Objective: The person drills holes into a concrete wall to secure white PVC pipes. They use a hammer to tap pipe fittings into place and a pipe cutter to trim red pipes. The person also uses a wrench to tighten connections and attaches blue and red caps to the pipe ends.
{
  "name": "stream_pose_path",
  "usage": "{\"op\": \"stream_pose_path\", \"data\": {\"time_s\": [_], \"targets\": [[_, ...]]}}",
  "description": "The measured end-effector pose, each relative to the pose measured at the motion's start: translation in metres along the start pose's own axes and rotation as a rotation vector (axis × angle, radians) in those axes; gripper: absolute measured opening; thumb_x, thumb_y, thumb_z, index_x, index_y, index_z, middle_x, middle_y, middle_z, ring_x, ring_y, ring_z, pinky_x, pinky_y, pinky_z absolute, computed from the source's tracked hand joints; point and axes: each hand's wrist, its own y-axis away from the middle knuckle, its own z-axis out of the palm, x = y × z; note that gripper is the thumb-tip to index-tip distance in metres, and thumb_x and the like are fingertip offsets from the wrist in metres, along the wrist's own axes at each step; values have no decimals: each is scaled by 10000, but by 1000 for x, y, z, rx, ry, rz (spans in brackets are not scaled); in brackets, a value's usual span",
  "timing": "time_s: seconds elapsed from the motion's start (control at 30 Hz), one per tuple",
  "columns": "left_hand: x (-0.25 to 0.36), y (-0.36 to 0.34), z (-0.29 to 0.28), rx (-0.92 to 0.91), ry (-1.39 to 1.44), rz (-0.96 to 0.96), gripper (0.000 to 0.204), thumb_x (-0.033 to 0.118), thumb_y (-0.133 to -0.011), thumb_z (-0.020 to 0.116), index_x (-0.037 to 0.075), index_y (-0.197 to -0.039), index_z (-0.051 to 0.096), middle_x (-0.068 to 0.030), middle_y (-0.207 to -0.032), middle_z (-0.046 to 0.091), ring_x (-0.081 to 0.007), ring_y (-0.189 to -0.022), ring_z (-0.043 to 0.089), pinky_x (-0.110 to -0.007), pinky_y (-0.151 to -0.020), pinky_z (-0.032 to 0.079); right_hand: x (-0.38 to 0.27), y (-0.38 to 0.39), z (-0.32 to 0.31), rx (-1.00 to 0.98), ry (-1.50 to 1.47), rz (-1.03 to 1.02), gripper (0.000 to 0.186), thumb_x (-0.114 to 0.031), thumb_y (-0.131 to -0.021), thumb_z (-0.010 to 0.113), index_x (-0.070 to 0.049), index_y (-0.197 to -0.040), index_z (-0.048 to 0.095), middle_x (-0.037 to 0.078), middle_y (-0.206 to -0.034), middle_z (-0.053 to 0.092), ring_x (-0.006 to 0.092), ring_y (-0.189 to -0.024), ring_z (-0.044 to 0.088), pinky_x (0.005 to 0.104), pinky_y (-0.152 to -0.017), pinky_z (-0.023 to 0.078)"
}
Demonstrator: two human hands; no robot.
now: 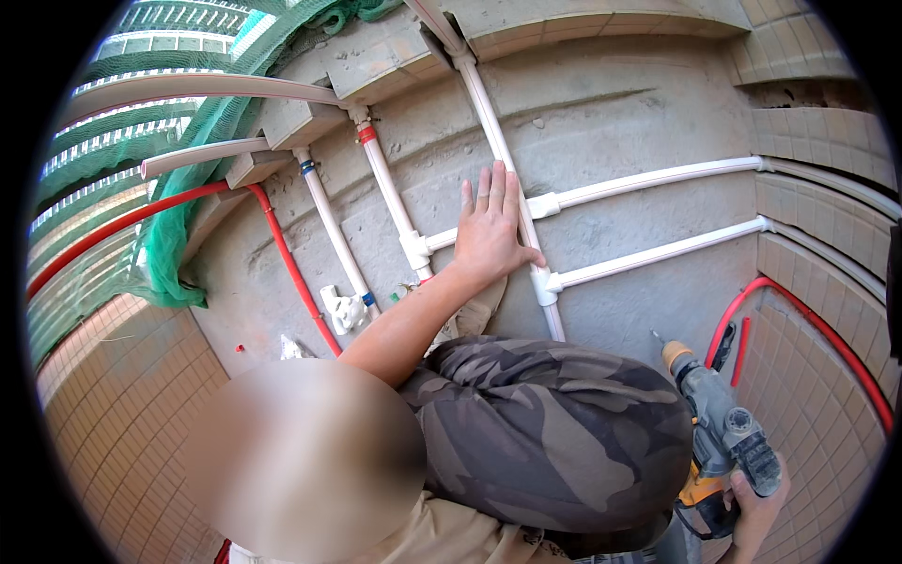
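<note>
My left hand (489,233) lies flat with fingers stretched out and thumb spread. It presses against a long white pipe (485,105) that runs down the grey concrete surface. Under that hand passes a branch pipe, partly hidden by my wrist. At the lower right, my right hand (757,500) is wrapped round the rear handle of a grey and orange rotary hammer drill (719,409). A thin bit (657,335) sticks out of its chuck, short of the lower white cross pipe (662,252) and apart from it. My bent knee in camouflage trousers (554,423) stands between both hands.
Two more upright white pipes, one with a red band (366,134) and one with a blue clip (307,167), stand left. A red pipe (287,254) bends beside them; another red pipe (808,324) curves at right. Green netting (169,254) hangs far left. Tiled walls (122,395) flank the concrete.
</note>
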Motion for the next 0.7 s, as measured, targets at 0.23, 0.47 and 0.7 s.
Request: {"op": "stream_pose_path", "data": {"time_s": [0.23, 0.47, 0.7], "targets": [[2, -1, 0, -18, -1, -8, 1431, 619, -565, 893, -128, -1580, 217, -334, -1674, 160, -455, -1565, 195, -611, -1257, 156, -3, -1, 3, 4, -10, 3, 437, -264, -808, 844, -1, -1038, 583, 17, -753, 581, 86, -540, 545, 232, -476, 416], [-9, 4, 11, 32, 43, 6, 1459, 639, -536, 892, -103, -1592, 213, -316, -1682, 164, -458, -1553, 236, -627, -1248, 158, -5, 2, 7, 10, 16, 28, 485, -301, -792, 859, 3, -1068, 600, 9, -763, 589, 81, -556, 553, 234, -500, 426], [2, -6, 9, 10, -9, 47, 1465, 669, -560, 880, -116, -1589, 193, -349, -1662, 181, -480, -1552, 211, -619, -1249, 143, -2, 7, 4, 18, -74, 177, 475, -262, -753, 905, -3, -1040, 630, 27, -808, 637, 82, -637, 573, 243, -584, 477]]}}
